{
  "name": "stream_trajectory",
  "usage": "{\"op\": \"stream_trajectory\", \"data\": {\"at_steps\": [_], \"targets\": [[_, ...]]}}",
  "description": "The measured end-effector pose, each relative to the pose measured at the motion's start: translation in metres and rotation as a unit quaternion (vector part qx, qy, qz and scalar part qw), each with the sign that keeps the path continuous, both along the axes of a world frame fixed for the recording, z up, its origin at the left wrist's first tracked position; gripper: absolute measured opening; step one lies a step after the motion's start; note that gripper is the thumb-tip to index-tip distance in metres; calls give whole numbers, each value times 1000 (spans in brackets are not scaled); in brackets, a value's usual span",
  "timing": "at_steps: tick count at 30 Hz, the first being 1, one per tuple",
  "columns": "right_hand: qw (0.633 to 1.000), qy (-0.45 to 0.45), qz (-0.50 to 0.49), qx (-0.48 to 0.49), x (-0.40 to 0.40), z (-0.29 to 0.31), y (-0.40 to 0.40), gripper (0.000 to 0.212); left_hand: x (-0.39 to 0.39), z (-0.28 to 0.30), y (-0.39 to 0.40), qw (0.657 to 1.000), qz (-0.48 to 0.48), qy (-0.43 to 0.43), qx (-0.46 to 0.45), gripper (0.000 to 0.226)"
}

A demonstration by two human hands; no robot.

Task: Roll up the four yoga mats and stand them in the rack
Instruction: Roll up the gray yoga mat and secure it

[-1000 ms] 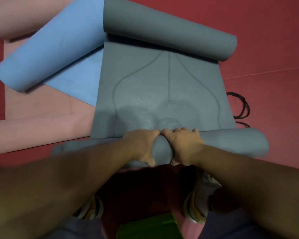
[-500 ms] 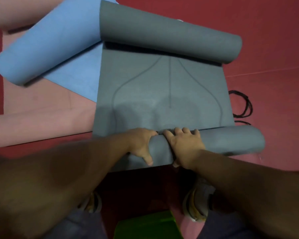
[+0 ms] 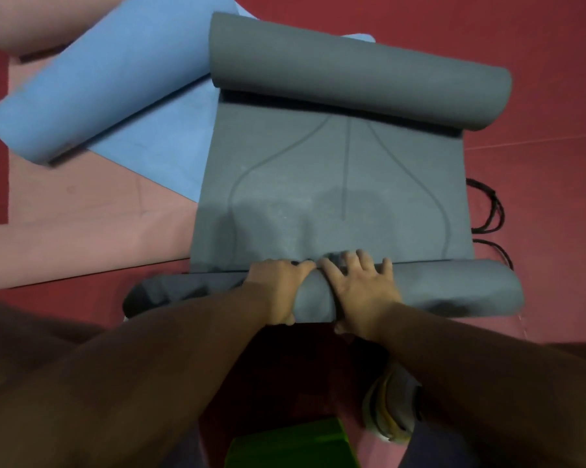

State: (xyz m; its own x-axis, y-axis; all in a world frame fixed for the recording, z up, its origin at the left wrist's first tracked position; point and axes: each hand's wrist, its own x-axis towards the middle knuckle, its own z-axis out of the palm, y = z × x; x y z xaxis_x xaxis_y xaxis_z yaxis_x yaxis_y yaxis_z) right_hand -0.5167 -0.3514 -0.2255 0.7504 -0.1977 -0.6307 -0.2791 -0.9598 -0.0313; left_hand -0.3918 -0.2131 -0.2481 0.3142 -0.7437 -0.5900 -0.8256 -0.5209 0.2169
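A grey yoga mat (image 3: 335, 184) lies on the red floor, curled into a roll at both its far end and its near end. My left hand (image 3: 278, 290) and my right hand (image 3: 362, 292) sit side by side on the middle of the near roll (image 3: 453, 288), fingers over its top and thumbs on its near side. A blue mat (image 3: 92, 86), partly rolled, lies to the left with one corner under the grey mat. Beneath it a pink mat (image 3: 75, 211) is spread out, with rolls at both ends. No rack is in view.
Black cords (image 3: 490, 211) lie on the floor just right of the grey mat. My shoe (image 3: 386, 413) stands below my right arm, and a green object (image 3: 291, 444) is at the bottom edge. Red floor (image 3: 538, 130) stretches to the right.
The near roll has moved slightly away from me over the flat part of the grey mat. My right hand's fingers have spread out further over the roll's top.
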Motion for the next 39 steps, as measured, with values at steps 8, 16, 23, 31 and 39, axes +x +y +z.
{"op": "stream_trajectory", "data": {"at_steps": [8,16,23,31,39], "targets": [[995,82,-36,45,15,-1,-19,102,-1,-2,-4,995,0,94,18,120],[1000,26,-2,-7,-6,-16,-1,122,-6,-18,-2,999,-35,9,9,102],[1000,16,-2,13,2,-20,-9,105,9,-7,-15,991,-1,131,34,116],[999,35,12,12,11,-20,-19,119,-22,-20,-8,996,-29,-79,19,118],[999,36,18,30,27,-11,-16,100,12,-1,-18,994,18,109,7,110]]}}
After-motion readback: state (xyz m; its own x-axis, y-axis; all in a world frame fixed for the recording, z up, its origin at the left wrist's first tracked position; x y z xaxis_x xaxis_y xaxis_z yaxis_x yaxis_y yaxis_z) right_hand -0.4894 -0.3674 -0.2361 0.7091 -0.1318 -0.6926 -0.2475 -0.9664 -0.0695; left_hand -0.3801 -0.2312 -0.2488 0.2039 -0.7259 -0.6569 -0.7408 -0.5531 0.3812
